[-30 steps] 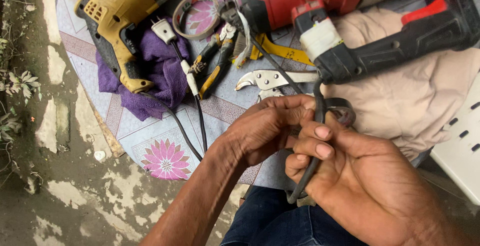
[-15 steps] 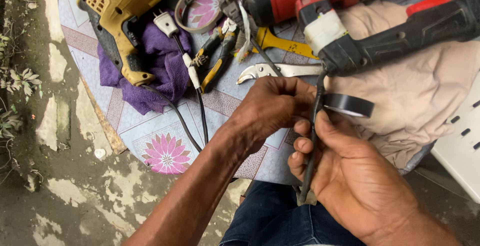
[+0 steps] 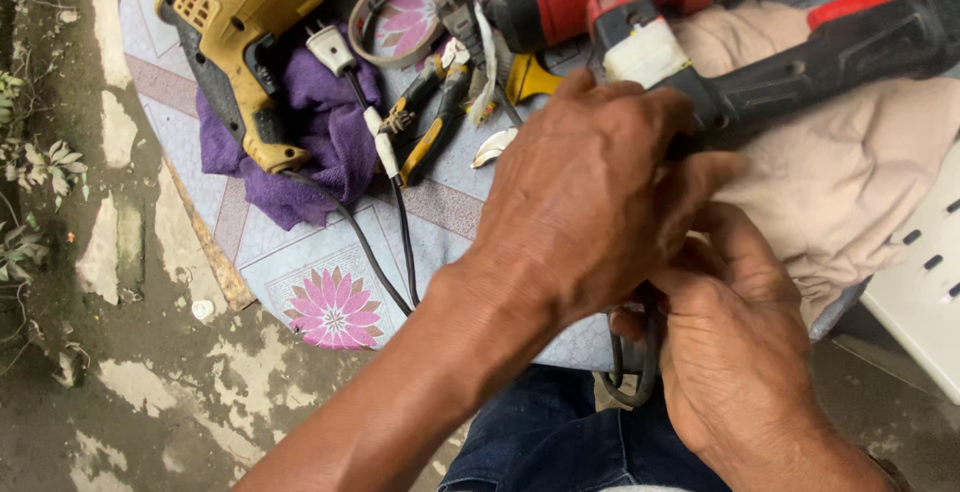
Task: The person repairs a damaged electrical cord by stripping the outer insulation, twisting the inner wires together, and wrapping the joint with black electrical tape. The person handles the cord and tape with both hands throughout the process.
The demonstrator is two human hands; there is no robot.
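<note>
Centre right of frame: both hands bunched together over the near edge of the surface (image 3: 300, 252), which is covered with a pale cloth printed with pink flowers. Left hand (image 3: 590, 202) lies on top, back to the camera, fingers curled down and forward; what they pinch is hidden beneath the hand, so I cannot tell its grip. Right hand (image 3: 735, 352) sits below and partly under it, fingers clenched around a black cable (image 3: 640, 372) that loops out beneath the knuckles at lower centre, over the person's dark blue trousers (image 3: 540, 442). Just above the hands, upper right, a black and red power tool (image 3: 800, 62) rests on a beige cloth (image 3: 850, 182). Upper left: a yellow drill (image 3: 240, 22) lying on a purple rag (image 3: 320, 142), a white plug (image 3: 330, 49) beside it with its cord running down toward frame centre. Upper centre: pliers with black and yellow handles (image 3: 430, 122), near a ring of tape (image 3: 390, 22). Left side of frame: damp bare ground (image 3: 90, 352) with small plants at the edge.
</note>
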